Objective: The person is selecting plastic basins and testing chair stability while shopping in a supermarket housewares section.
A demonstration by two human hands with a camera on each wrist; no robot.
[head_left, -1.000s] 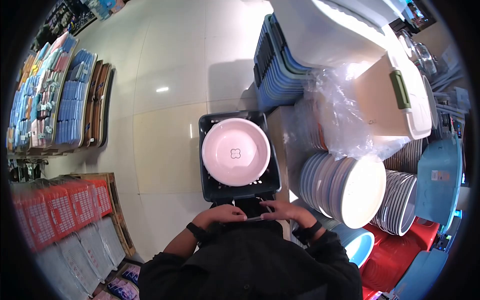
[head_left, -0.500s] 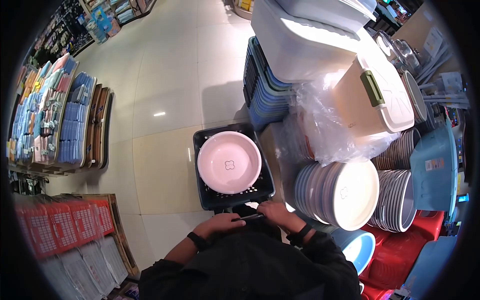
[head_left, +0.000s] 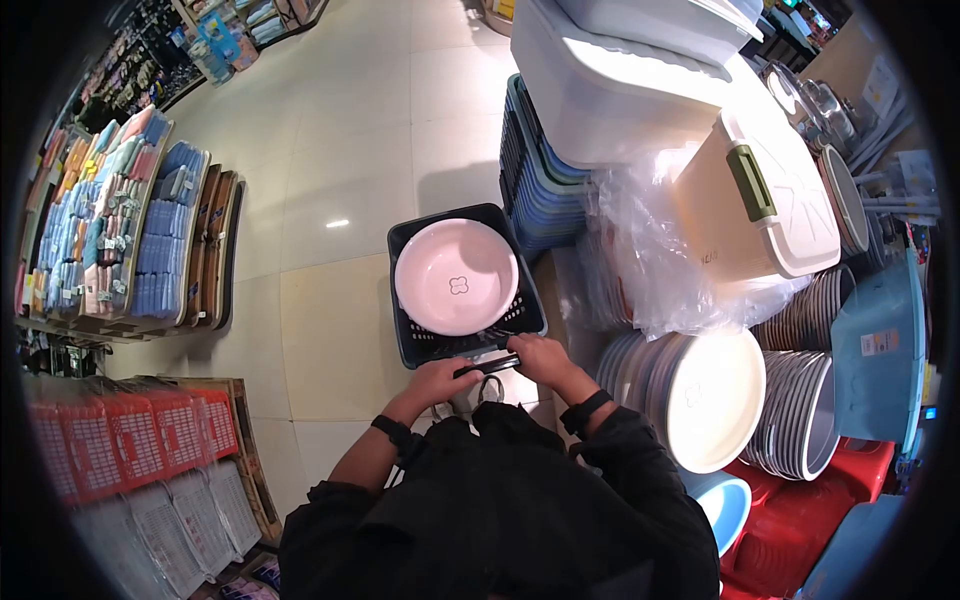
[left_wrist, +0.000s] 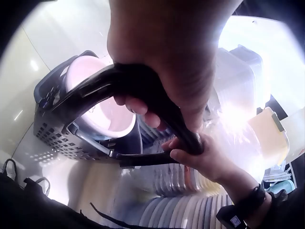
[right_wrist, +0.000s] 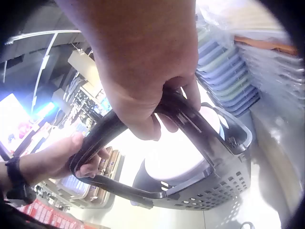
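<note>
Stacked cream plates (head_left: 715,395) and lidded white storage bins (head_left: 620,90) crowd the right, while folded towels (head_left: 150,230) line shelves at far left.

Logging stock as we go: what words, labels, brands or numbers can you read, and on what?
No readable word or number in any view.
On the pink basin in the black basket: a four-petal mark, no letters.
On the white basin: a like mark, faint.
On the cream bin: small dark print, too blurred.
On the blue tub: orange sticker, too small.
On the red packs: white labels, too blurred.
</note>
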